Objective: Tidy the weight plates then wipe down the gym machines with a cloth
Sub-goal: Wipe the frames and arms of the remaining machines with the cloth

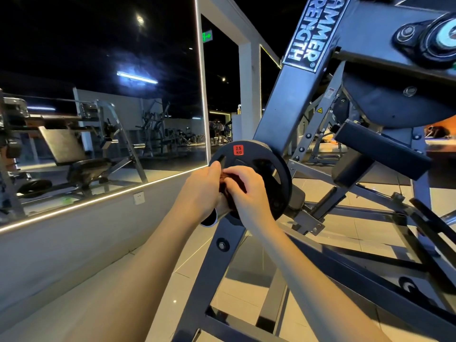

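Observation:
A black 2.5 kg weight plate (261, 161) with a red label hangs on a steel storage peg (222, 211) of the grey gym machine (291, 99). Both my hands meet in front of the plate's hub. My left hand (202, 191) and my right hand (246, 191) each hold a dark reddish-brown cloth (230, 186) bunched around the peg between them. The cloth is mostly hidden by my fingers. The peg's capped end sticks out below my left hand.
A large wall mirror (98, 107) runs along the left above a grey ledge with a socket (139, 198). The machine's black pad (380, 149) and slanted frame bars (370, 262) crowd the right and lower middle. Tiled floor lies underneath.

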`<action>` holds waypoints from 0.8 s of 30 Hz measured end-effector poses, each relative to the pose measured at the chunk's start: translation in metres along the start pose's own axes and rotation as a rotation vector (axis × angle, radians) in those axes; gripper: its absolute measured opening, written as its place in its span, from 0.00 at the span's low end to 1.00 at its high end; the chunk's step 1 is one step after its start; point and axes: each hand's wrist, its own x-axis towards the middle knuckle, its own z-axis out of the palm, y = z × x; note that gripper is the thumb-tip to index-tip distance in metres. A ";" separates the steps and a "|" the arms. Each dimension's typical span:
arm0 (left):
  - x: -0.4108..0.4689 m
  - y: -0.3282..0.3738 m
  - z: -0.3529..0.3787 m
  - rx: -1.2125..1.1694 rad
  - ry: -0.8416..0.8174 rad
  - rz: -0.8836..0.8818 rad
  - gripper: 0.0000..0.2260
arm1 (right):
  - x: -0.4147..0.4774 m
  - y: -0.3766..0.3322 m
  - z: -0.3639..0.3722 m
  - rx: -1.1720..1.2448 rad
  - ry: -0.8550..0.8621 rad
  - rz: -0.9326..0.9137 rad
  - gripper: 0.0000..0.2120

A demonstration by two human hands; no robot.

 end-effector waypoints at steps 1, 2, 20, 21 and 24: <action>0.000 0.000 0.001 -0.016 -0.006 -0.006 0.19 | -0.010 0.000 0.001 0.034 0.009 -0.010 0.13; 0.000 0.000 0.000 -0.014 -0.007 -0.007 0.19 | -0.016 0.000 0.001 0.059 0.010 -0.020 0.12; 0.003 0.021 0.000 0.327 -0.156 0.179 0.13 | 0.012 -0.020 -0.065 -0.235 0.392 -0.215 0.12; 0.007 0.022 0.001 0.324 -0.158 0.174 0.11 | 0.021 -0.019 -0.071 -0.269 0.472 -0.258 0.12; 0.025 0.026 0.005 0.370 -0.162 0.211 0.17 | 0.050 -0.004 -0.076 -0.303 0.448 -0.302 0.14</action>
